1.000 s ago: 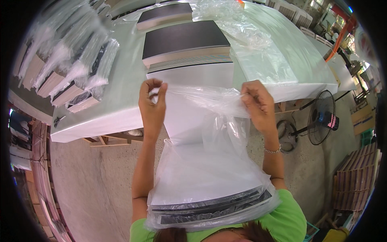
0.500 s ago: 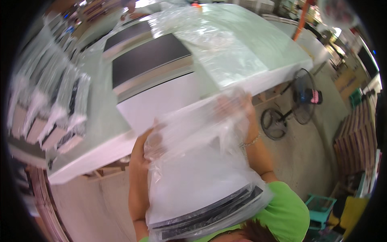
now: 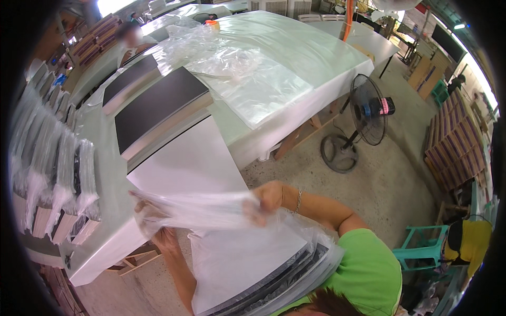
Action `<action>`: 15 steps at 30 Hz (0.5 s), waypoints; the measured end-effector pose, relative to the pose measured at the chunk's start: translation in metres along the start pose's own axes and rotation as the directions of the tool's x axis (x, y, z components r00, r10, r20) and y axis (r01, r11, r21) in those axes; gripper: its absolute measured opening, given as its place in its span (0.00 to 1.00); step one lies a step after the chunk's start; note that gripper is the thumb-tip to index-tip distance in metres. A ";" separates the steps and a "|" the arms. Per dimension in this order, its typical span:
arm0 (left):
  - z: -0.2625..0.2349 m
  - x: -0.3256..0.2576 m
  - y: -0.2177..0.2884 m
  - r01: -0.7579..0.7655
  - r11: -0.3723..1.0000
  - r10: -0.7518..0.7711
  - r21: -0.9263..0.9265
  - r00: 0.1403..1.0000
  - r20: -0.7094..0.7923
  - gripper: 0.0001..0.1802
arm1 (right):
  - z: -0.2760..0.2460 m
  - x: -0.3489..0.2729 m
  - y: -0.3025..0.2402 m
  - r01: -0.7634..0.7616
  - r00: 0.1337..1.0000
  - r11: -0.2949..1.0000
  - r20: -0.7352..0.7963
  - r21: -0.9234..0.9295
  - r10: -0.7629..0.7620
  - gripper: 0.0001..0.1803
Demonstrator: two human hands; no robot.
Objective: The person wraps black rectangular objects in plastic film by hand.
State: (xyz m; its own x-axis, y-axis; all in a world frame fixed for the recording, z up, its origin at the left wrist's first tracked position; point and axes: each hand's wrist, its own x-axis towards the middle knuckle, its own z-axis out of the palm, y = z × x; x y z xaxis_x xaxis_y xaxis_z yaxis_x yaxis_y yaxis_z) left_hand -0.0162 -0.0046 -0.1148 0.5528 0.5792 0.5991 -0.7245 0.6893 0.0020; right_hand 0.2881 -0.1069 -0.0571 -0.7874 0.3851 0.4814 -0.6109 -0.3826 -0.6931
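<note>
A clear plastic bag (image 3: 205, 208) lies across my front, with flat white sheets (image 3: 237, 258) inside and dark strips along their near edge. My right hand (image 3: 268, 200) has its fingers closed on the far end of the bag, a little smeared by motion. My left hand (image 3: 150, 216) grips the other side of that end, its fingers partly veiled by the film. Between both hands the film is stretched into a band. Just beyond, a large white sheet (image 3: 195, 152) rests on the table, reaching over its near edge.
Stacks with dark tops (image 3: 163, 108) stand on the pale covered table (image 3: 295, 37). Wrapped packs (image 3: 55, 174) line its left side, and loose clear film (image 3: 253, 79) lies on it. A standing fan (image 3: 366, 110) and a green stool (image 3: 421, 247) are right. Another person (image 3: 132, 42) sits far left.
Both hands have moved down and left with the bag's far end, pulling the film into a narrower band. The view has shifted, showing more of the room at the right.
</note>
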 end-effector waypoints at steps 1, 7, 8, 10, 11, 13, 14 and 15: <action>-0.006 -0.001 -0.004 0.059 0.994 -0.055 -0.088 0.997 0.048 0.27 | 0.002 0.006 -0.010 0.106 0.992 0.975 0.054 0.196 -0.118 0.31; 0.042 -0.014 -0.027 0.367 0.587 -0.112 0.721 0.919 -0.377 0.46 | -0.006 -0.015 -0.059 0.543 0.728 0.802 -0.336 -0.250 -0.597 0.35; 0.048 -0.006 -0.033 0.406 0.623 -0.108 0.669 0.892 -0.440 0.49 | -0.005 -0.018 -0.066 0.546 0.726 0.799 -0.336 -0.251 -0.601 0.33; 0.064 -0.007 -0.018 0.391 0.525 0.055 0.756 0.871 -0.488 0.47 | -0.004 -0.009 -0.076 0.520 0.770 0.826 -0.300 -0.216 -0.563 0.26; 0.061 -0.002 -0.018 0.255 0.607 0.226 0.753 0.853 -0.471 0.35 | -0.005 -0.004 -0.079 0.489 0.805 0.849 -0.273 -0.197 -0.527 0.23; 0.070 0.027 -0.012 0.241 0.455 0.392 0.857 0.810 -0.436 0.26 | -0.017 -0.005 -0.080 0.379 0.786 0.885 -0.411 -0.269 -0.461 0.14; 0.071 0.039 -0.009 0.242 0.376 0.463 0.894 0.787 -0.407 0.22 | -0.021 -0.007 -0.083 0.319 0.762 0.898 -0.481 -0.304 -0.433 0.11; 0.074 0.044 -0.003 0.231 0.274 0.525 0.934 0.777 -0.346 0.19 | -0.023 -0.002 -0.088 0.212 0.753 0.918 -0.542 -0.334 -0.372 0.08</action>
State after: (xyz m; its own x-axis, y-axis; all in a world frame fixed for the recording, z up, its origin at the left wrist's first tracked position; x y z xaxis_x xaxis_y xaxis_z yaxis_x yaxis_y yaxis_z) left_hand -0.0202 -0.0131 -0.0295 0.1917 0.9630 0.1894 -0.4554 -0.0836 0.8863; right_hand 0.3453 -0.0540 -0.0092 -0.3214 0.8878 0.3294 -0.7003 0.0113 -0.7137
